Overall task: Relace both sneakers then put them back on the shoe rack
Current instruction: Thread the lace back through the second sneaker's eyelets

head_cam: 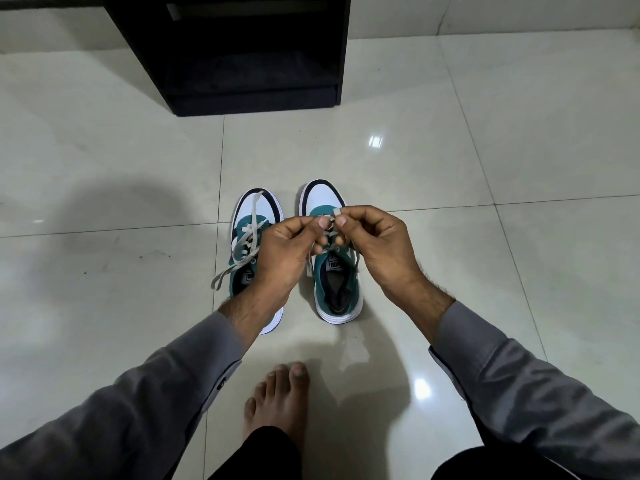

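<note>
Two white, teal and navy sneakers stand side by side on the tiled floor, toes pointing away from me. The left sneaker [250, 216] has its white lace [242, 251] threaded, with loose ends trailing over the toe and down to the left. Above the right sneaker [337, 289], my left hand [287, 251] and my right hand [377, 244] pinch the ends of its white lace [330, 233] between thumb and fingers, close together over the eyelets. My left hand and wrist hide part of the left sneaker.
A black shoe rack [242, 53] with an open lower shelf stands on the floor straight ahead, beyond the sneakers. My bare foot [277, 400] rests on the glossy tiles just behind the shoes. Grey sleeves cover both forearms.
</note>
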